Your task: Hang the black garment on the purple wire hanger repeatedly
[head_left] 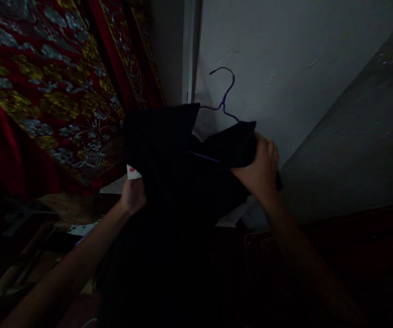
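Observation:
A dark garment (169, 182) hangs on a thin purple hanger (223, 104), whose hook sticks up above the cloth in front of the wall. The hanger's lower bar shows through the garment's opening. My left hand (134, 196) is closed on the garment's left side, just below a white tag (133, 172) with a red mark; its fingertips are hidden behind the cloth. At the opening's right side, my right hand (260, 166) grips the garment, thumb in front and fingers curled around the edge. Low light hides the garment's lower part and exact kind.
Red cloth (56, 95) embroidered in gold and silver hangs at the upper left. A pale wall (285, 54) stands behind the hanger, with a slanted grey surface (360, 123) to its right. Dim clutter, including a white spotted item (82, 228), lies at lower left.

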The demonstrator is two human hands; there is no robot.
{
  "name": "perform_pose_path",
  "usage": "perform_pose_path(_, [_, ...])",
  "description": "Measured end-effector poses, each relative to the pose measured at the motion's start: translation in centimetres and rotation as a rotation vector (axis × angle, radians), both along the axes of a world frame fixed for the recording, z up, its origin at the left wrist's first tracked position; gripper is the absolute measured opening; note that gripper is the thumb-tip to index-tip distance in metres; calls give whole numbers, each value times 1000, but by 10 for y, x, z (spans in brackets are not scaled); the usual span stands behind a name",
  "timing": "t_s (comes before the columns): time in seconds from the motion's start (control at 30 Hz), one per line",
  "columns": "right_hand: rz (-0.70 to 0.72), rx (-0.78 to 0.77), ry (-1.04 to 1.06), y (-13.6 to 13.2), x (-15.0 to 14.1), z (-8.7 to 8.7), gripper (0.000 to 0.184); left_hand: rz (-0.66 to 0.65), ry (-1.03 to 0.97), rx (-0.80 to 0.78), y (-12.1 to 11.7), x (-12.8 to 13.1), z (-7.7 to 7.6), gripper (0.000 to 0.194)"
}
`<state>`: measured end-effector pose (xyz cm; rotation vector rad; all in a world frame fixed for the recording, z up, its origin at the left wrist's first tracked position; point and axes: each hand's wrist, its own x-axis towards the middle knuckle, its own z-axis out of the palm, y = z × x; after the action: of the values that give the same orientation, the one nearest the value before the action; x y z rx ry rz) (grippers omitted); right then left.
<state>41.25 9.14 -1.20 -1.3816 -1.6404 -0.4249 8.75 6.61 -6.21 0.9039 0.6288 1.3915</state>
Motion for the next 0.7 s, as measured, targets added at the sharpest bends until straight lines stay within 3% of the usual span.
perform_pose_path(0.13, [51, -26, -45, 12, -12, 21, 93, 189, 95, 6, -13, 3, -21, 81])
perform_pose_path(0.27, [119, -76, -54, 3, -23, 14, 95, 428, 253, -90, -35, 16, -52, 71])
perform_pose_path(0.4, [152, -138, -84, -4, -25, 7, 94, 392, 335, -282, -54, 29, -74, 56])
perform_pose_path(0.7, [81, -24, -18, 1, -17, 21, 91, 413, 231, -291, -61, 36, -73, 56])
